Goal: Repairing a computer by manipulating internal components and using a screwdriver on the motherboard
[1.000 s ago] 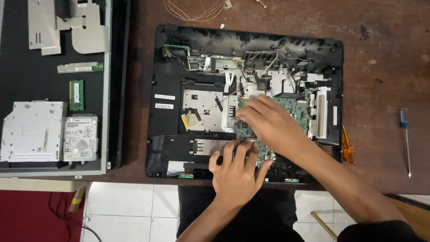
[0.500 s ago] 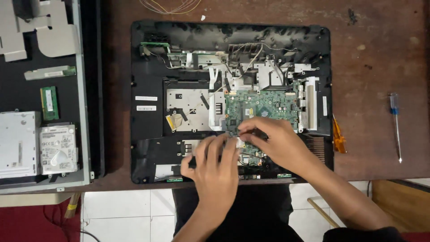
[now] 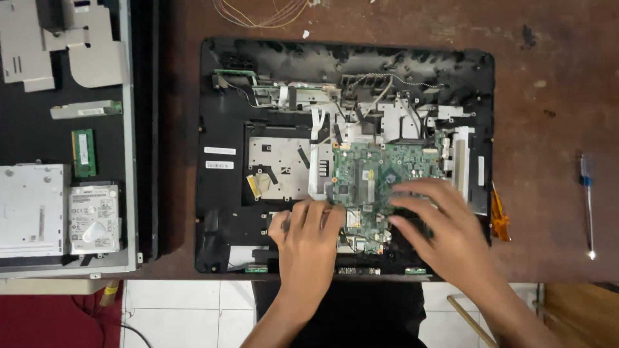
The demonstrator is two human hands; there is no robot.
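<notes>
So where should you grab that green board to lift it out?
Probably by its bare edges, not the top. The green board lies flat inside the black laptop shell, studded with small parts. The left hand sits at its lower left edge and the right hand at its lower right, so coming from those two sides with the fingers on the rim looks safest.

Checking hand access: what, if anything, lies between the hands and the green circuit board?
Nothing visible. The left hand and right hand already rest on the green circuit board inside the opened laptop base.

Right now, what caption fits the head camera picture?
Two hands, left hand and right hand, on a green circuit board.
</notes>
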